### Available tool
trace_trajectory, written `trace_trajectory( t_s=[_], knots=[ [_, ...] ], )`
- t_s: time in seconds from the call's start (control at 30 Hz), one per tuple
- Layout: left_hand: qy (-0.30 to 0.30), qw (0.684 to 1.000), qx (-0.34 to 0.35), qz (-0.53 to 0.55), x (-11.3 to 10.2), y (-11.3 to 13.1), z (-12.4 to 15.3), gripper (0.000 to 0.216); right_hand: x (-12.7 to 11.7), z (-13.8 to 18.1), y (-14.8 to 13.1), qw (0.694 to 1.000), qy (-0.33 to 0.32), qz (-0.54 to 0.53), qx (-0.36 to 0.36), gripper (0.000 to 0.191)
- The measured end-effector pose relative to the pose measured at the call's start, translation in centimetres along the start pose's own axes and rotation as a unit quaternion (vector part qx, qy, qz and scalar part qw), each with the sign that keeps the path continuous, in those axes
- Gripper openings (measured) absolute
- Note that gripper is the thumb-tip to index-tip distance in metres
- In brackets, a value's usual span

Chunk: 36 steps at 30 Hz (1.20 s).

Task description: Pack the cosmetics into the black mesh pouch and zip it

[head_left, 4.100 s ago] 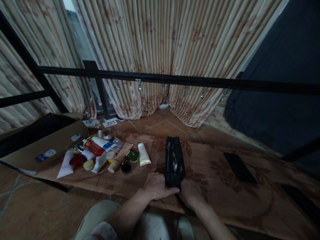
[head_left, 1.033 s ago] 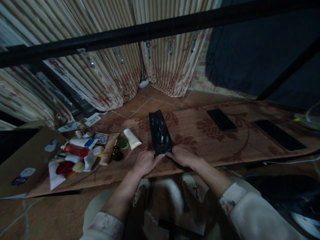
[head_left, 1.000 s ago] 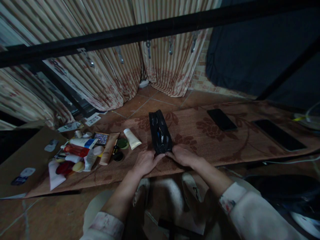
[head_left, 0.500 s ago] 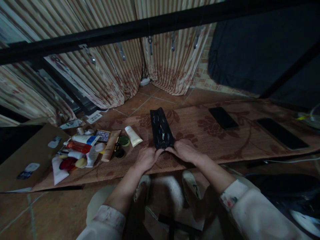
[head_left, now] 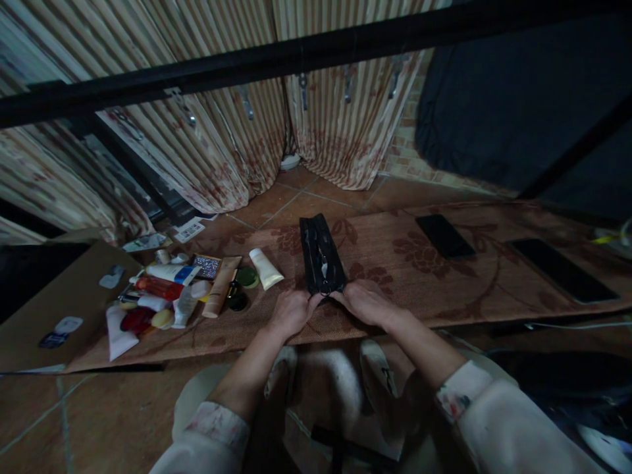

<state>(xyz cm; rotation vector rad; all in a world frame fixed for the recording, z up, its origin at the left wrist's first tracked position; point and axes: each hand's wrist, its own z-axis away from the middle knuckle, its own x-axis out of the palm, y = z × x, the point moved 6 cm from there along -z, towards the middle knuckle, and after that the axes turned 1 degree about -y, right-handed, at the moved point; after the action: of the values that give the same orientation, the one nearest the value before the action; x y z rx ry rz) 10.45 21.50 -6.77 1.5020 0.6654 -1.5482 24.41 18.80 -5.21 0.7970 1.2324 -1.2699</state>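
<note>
A black zippered pouch (head_left: 309,253) rests on the patterned cloth with its top unzipped and some small items showing inside. My left hand (head_left: 292,311) grips the near end of the pouch on its left side, fingers curled. On the right side of that same end, my right hand (head_left: 366,301) is closed on the pouch, the two thumbs close together by the zip's end. A cream-coloured tube (head_left: 266,268) lies to the left of the pouch, nearest to my left hand. Beside the tube are a round green container (head_left: 247,277) and a small dark bottle (head_left: 237,301).
Several tubes and bottles, among them a red bottle (head_left: 158,287) and a beige tube (head_left: 220,289), crowd the left by a cardboard box (head_left: 79,309). Two dark flat devices, a smaller one (head_left: 446,236) and a larger one (head_left: 563,270), lie right. A black bar (head_left: 237,62) crosses above.
Both hands stay on the near end of the pouch, almost still. The whole view has shifted slightly, and the pouch's opening looks a little different.
</note>
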Motion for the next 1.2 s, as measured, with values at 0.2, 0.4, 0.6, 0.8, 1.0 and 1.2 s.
trace_trajectory(
  t_s=[0.2, 0.4, 0.6, 0.8, 1.0, 1.2],
  knots=[
    [0.002, 1.0, 0.0, 0.006, 0.06, -0.11, 0.1, 0.066, 0.02, -0.03, 0.13, 1.0, 0.005, -0.001, 0.005, 0.07],
    [0.008, 1.0, 0.003, 0.014, 0.14, -0.21, 0.16, 0.066, -0.01, -0.01, 0.12, 1.0, 0.012, 0.002, 0.006, 0.07],
    [0.011, 1.0, 0.004, 0.02, 0.08, -0.18, 0.16, 0.066, -0.01, 0.02, 0.12, 1.0, 0.015, -0.001, 0.007, 0.068],
    [0.006, 1.0, 0.006, 0.016, 0.12, -0.14, 0.14, 0.062, 0.03, -0.04, 0.13, 1.0, 0.017, 0.003, 0.009, 0.072],
    [0.012, 1.0, 0.008, 0.011, 0.02, -0.17, 0.15, 0.06, -0.4, 0.18, -0.1, 1.0, 0.021, 0.01, 0.004, 0.075],
    [0.018, 1.0, 0.01, 0.014, 0.06, -0.2, 0.24, 0.058, -0.31, 0.1, -0.09, 1.0, 0.016, 0.005, 0.005, 0.071]
  ],
)
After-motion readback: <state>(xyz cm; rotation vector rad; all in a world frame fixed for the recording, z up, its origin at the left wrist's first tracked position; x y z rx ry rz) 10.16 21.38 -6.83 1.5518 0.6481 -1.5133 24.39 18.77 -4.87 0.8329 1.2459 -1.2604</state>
